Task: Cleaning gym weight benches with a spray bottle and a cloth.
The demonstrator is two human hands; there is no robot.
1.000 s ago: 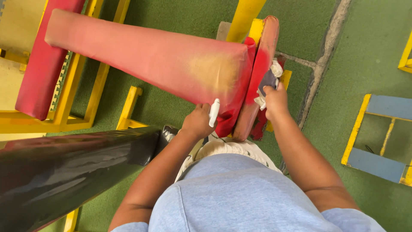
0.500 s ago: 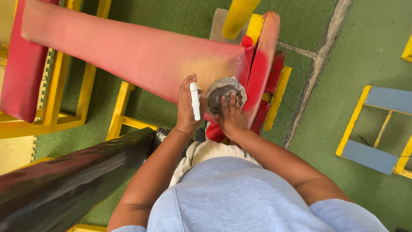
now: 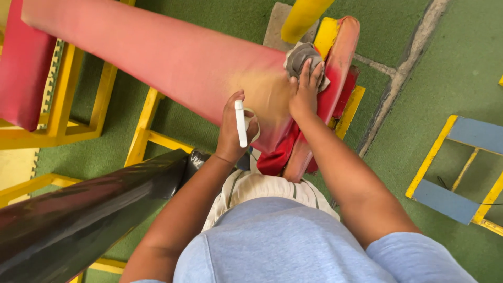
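A grey cloth (image 3: 304, 56) is pressed flat by the right hand (image 3: 305, 89) at the red bench (image 3: 173, 60) pad's far worn end; a white tube (image 3: 240, 123) is gripped by the left hand (image 3: 234, 128) beside it. Wiping looks midway; fading remains.

Red padded bench (image 3: 173, 63) under my fingers, vinyl worn to a tan patch near its narrow end. My grey cloth (image 3: 304, 56) lies pressed on that end. Bench's yellow frame (image 3: 149, 118) stands on green carpeted floor (image 3: 450, 68).
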